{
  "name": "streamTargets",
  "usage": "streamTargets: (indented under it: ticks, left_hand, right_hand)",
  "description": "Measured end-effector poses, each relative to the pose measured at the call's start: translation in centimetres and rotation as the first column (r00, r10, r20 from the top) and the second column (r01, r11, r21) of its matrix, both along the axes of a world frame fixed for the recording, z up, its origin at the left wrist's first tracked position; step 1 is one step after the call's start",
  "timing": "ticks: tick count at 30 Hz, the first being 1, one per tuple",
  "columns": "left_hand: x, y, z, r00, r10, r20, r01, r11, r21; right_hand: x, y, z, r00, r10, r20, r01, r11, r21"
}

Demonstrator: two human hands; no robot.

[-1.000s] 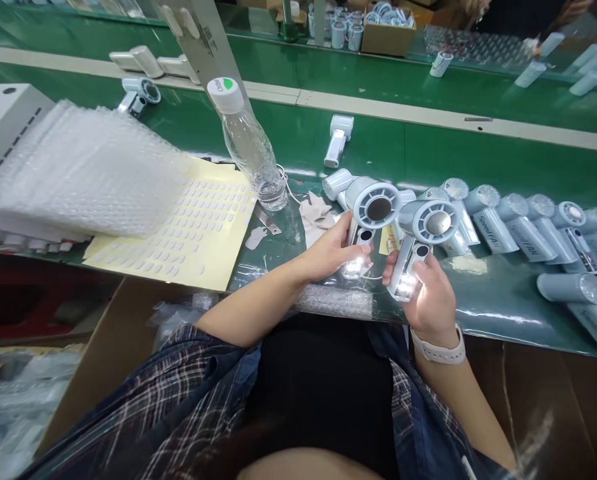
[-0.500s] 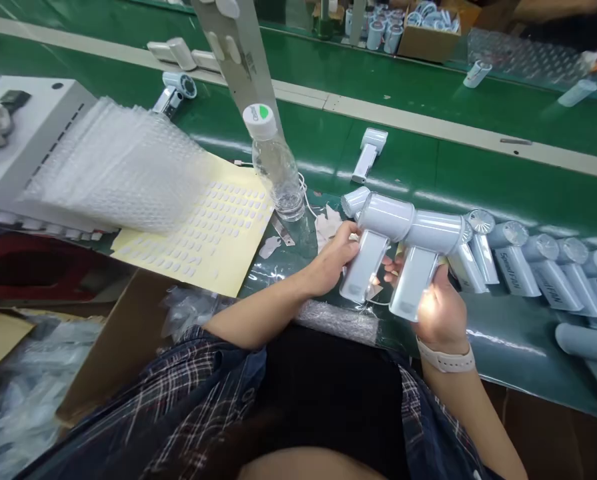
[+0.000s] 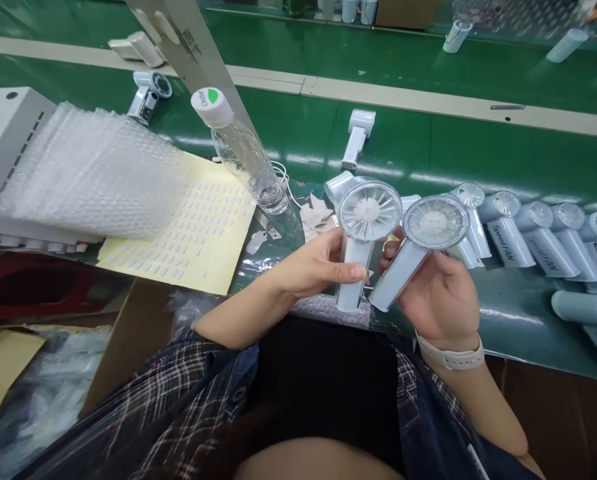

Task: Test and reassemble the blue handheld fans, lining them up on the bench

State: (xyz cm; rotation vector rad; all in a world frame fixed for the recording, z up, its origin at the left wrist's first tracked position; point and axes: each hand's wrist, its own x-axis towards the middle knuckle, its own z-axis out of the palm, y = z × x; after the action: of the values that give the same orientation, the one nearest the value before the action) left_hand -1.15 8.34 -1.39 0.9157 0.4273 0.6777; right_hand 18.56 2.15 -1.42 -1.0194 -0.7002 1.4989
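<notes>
My left hand [image 3: 323,267] is closed around the handle of a pale blue handheld fan [image 3: 357,257], thumb across the front. A second handheld fan [image 3: 403,267] of the same kind is in my right hand [image 3: 443,300], which grips its handle from behind; some of those fingers are hidden. Both fans are held up side by side over the bench, their round clear-ribbed ends facing me. The right one leans, its handle slanting down to the left. Behind the left fan, another pale blue fan [image 3: 339,187] lies partly covered.
Several fans [image 3: 511,237] stand in a row on the right of the green bench [image 3: 518,320]. One more fan [image 3: 358,137] lies farther back. To the left are a water bottle [image 3: 245,153], a yellow sticker sheet [image 3: 213,247], bubble bags [image 3: 93,173] and a slanted metal post [image 3: 193,53].
Both fans have been turned so their round ribbed ends now face me instead of their sides. My left thumb has come across the handle's front, and the view has shifted slightly.
</notes>
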Motion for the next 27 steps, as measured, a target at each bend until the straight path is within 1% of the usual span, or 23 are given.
streamTargets:
  ticks: [2, 4, 5, 8, 12, 14, 17, 19, 22, 27]
  left_hand:
    - [0.5, 0.0, -0.6, 0.998, 0.055, -0.009, -0.055, 0.998, -0.006]
    - [0.7, -0.1, -1.0, 0.994, 0.113, -0.007, -0.113, 0.994, -0.003]
    - [0.8, -0.1, -1.1, 0.993, 0.120, -0.005, -0.120, 0.993, -0.006]
    - [0.7, 0.0, -1.0, 0.997, 0.083, -0.007, -0.083, 0.997, -0.002]
    - [0.4, 0.2, -0.7, 0.999, 0.047, -0.006, -0.046, 0.994, 0.102]
    - [0.2, 0.4, -0.7, 0.999, 0.025, -0.020, -0.022, 0.992, 0.127]
    - [0.1, 0.7, -0.8, 0.999, -0.005, -0.037, 0.009, 0.992, 0.129]
    - [0.2, 0.8, -1.1, 0.999, 0.014, -0.037, -0.008, 0.990, 0.138]
    - [0.6, 0.8, -1.5, 0.997, 0.061, -0.057, -0.053, 0.990, 0.130]
    - [0.8, 0.9, -1.9, 0.994, 0.062, -0.084, -0.055, 0.994, 0.091]
  right_hand:
    - [0.1, -0.2, 0.0, 1.000, 0.022, -0.010, -0.022, 0.999, -0.028]
    - [0.1, -0.4, 0.0, 1.000, 0.009, -0.012, -0.009, 0.999, -0.036]
    - [0.0, -0.5, 0.0, 1.000, -0.009, -0.015, 0.009, 1.000, -0.029]
    - [0.0, -0.7, 0.0, 0.997, -0.071, -0.033, 0.072, 0.997, 0.020]
    - [0.5, -0.9, 0.1, 0.992, -0.112, -0.062, 0.116, 0.991, 0.064]
    - [1.0, -1.1, 0.0, 0.991, -0.126, -0.051, 0.131, 0.986, 0.102]
    - [1.4, -1.1, -0.5, 0.980, -0.200, -0.016, 0.200, 0.969, 0.143]
    - [1.3, -1.1, -0.8, 0.964, -0.264, -0.011, 0.263, 0.957, 0.122]
    - [0.7, -0.9, -1.2, 0.947, -0.322, -0.008, 0.321, 0.945, 0.052]
    - [-0.3, -0.2, -1.2, 0.925, -0.378, 0.035, 0.379, 0.925, -0.035]
